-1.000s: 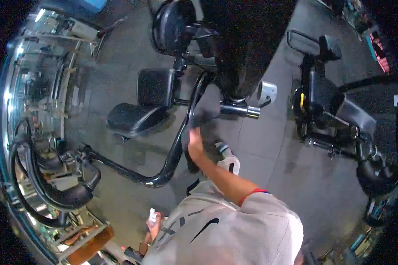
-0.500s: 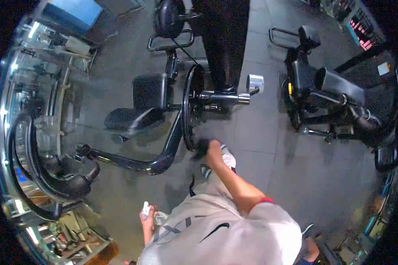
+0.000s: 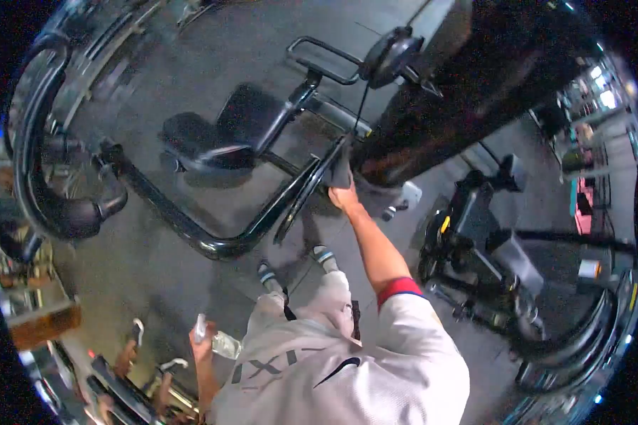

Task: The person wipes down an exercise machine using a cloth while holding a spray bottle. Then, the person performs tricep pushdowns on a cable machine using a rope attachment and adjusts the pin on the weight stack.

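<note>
My left hand (image 3: 201, 346), low on the left beside my shirt, is closed around a clear spray bottle (image 3: 226, 345) with a white nozzle. My right arm is stretched forward, and my right hand (image 3: 342, 195) grips a dark cloth (image 3: 341, 168). The cloth lies at the upper right edge of a round black disc (image 3: 306, 195) on an exercise machine. The disc shows nearly edge-on, beside a thick bent black tube (image 3: 220, 246).
A black padded seat (image 3: 248, 117) stands beyond the tube. Curved black handles (image 3: 35, 156) are at the left. Another machine (image 3: 468, 234) stands at the right, and a large dark column (image 3: 439, 106) rises at the upper right. My feet are on the grey floor.
My right hand with the cloth has moved from the disc's lower end up along its right side. The view has turned, tilting the machine. My left hand still holds the bottle.
</note>
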A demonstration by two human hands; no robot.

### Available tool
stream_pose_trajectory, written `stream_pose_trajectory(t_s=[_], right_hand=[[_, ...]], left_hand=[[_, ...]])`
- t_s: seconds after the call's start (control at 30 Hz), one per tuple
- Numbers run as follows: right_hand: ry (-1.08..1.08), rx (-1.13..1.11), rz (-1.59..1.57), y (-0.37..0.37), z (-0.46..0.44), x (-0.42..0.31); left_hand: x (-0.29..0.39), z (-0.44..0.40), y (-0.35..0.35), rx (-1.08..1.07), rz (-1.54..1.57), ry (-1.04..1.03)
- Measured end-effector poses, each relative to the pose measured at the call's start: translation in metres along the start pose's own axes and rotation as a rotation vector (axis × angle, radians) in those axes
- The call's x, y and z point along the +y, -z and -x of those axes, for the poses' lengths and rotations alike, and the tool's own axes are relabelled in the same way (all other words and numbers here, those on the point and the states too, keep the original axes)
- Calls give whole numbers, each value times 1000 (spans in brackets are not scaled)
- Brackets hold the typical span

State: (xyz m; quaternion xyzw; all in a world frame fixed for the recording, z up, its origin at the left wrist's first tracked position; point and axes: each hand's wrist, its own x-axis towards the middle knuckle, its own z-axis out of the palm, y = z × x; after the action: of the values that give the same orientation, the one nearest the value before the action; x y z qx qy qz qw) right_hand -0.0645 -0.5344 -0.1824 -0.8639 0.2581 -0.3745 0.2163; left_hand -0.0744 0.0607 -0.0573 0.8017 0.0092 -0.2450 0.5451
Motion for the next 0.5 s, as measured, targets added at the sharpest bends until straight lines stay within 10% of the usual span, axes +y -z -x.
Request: stream_pose_trajectory(t_s=[0.17, 0.33, 0.47, 0.5], right_hand=[[-463, -1076, 96, -58, -44, 83], [-408, -801, -393, -73, -48, 95], [-123, -1141, 316, -27, -50, 69], [-407, -1032, 294, -37, -32, 70]], left_hand=[[-81, 88, -35, 135, 497, 10], [-87, 173, -103, 291, 778, 282], [-50, 141, -168, 216, 325, 292], [-12, 118, -181, 94, 89, 221]])
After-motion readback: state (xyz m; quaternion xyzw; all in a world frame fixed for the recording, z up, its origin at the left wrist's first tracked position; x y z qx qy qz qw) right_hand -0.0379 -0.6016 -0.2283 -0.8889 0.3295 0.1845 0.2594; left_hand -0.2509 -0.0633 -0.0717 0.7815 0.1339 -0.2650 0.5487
